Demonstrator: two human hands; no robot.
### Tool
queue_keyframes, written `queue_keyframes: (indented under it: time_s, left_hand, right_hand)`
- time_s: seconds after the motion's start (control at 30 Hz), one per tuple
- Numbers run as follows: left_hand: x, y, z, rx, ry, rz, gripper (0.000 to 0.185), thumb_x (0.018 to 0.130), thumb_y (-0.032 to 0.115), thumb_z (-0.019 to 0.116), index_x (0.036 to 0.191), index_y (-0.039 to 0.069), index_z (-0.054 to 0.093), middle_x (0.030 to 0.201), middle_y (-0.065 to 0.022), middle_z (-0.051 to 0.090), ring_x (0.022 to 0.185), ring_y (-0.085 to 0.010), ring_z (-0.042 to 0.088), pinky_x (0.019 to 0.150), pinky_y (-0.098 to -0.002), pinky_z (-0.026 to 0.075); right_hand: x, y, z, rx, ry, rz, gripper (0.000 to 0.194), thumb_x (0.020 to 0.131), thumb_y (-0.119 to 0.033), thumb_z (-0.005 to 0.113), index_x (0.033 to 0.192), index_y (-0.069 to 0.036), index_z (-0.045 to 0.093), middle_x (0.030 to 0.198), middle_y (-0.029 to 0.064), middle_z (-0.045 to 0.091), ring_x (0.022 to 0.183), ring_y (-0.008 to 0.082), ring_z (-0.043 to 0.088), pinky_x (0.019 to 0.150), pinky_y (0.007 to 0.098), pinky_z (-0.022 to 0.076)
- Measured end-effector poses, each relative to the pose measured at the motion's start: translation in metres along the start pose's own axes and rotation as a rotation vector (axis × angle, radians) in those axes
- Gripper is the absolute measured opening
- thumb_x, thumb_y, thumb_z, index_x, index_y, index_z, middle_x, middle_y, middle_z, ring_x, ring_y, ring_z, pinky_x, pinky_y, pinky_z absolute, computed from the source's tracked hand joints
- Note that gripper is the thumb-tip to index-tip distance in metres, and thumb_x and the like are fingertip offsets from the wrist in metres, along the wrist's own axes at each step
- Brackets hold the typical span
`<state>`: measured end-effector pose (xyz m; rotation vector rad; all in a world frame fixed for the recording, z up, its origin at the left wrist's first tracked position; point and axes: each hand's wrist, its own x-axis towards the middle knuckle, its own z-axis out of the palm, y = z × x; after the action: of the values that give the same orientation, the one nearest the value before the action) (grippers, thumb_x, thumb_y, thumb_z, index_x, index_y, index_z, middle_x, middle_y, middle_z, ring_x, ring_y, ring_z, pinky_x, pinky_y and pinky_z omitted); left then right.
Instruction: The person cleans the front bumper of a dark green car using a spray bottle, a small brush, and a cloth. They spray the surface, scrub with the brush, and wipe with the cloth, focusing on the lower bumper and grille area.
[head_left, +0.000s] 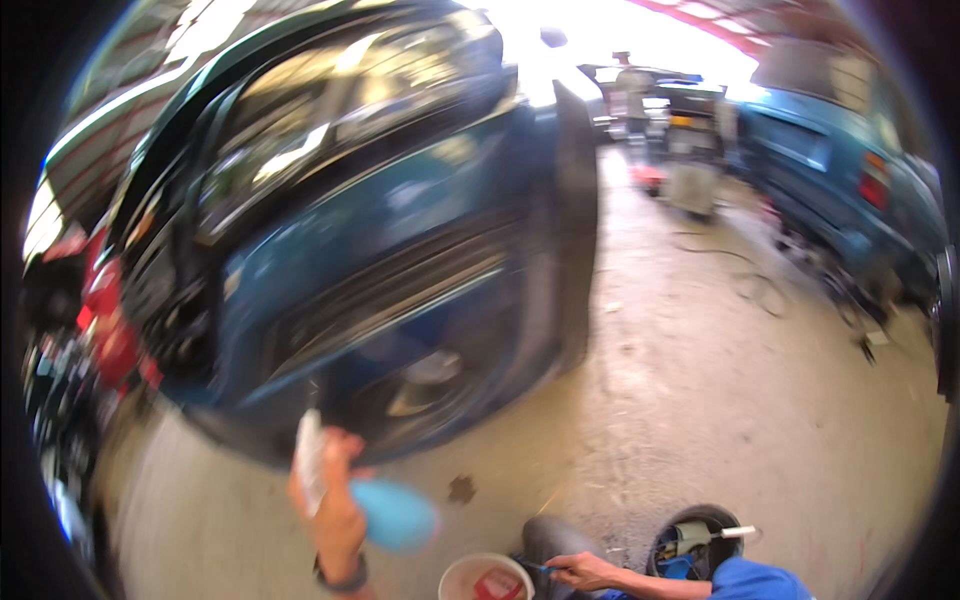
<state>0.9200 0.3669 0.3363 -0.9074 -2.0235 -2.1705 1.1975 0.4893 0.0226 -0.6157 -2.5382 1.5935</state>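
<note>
My left hand (337, 499), with a dark band at the wrist, is raised and closed around a spray bottle (394, 516) with a light blue body and white trigger head. Behind it stands a blue vehicle's door (360, 247), blurred by motion. At the bottom, my right hand (585, 571), on an arm with a blue sleeve, grips a thin blue-handled tool (545, 569); its dark end lies by the rim of a white bucket (450, 577). A red item (498, 584) sits inside the bucket. One dark-clad knee (555, 536) shows beside it.
Right of my hand stands a black bucket (654, 534) holding several items. A hose or cable (757, 292) lies on the concrete floor (697, 420). Another blue vehicle (795, 157) is at the upper right, red bodywork (109, 322) at far left. A person (634, 90) stands in the distance.
</note>
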Motion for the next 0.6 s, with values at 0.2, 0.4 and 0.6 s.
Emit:
queue_keyframes:
  time_s: [0.2,0.4,0.6]
  left_hand:
    - [0.008,0.011,0.03,-0.008,-0.064,0.181,0.033,0.103,0.034,0.056,0.107,0.002,0.064,0.092,-0.0068,0.064,0.084,-0.014,0.064,0.059,-0.0273,0.055]
    - [0.017,0.023,0.043,0.017,-0.201,0.15,0.032,0.102,0.033,0.058,0.104,0.002,0.064,0.088,-0.0058,0.064,0.077,-0.0119,0.063,0.059,-0.0259,0.055]
    - [0.018,0.032,0.065,0.017,-0.304,0.21,0.031,0.1,0.03,0.061,0.105,0.0,0.064,0.087,-0.0058,0.065,0.076,-0.0108,0.064,0.057,-0.0242,0.055]
  right_hand:
    - [0.021,-0.05,-0.053,0.025,0.018,-0.014,0.039,0.101,-0.028,0.055,0.135,-0.01,0.058,0.103,0.0227,0.071,0.096,0.0387,0.069,0.087,0.0438,0.0534]
    - [0.026,-0.068,-0.06,0.052,0.144,-0.198,0.04,0.102,-0.029,0.054,0.136,-0.009,0.058,0.115,0.0221,0.069,0.106,0.0375,0.066,0.094,0.0426,0.0505]
    - [0.024,-0.044,-0.037,0.016,0.264,-0.178,0.032,0.099,-0.024,0.06,0.124,-0.005,0.065,0.11,0.024,0.069,0.103,0.0346,0.068,0.091,0.0406,0.0523]
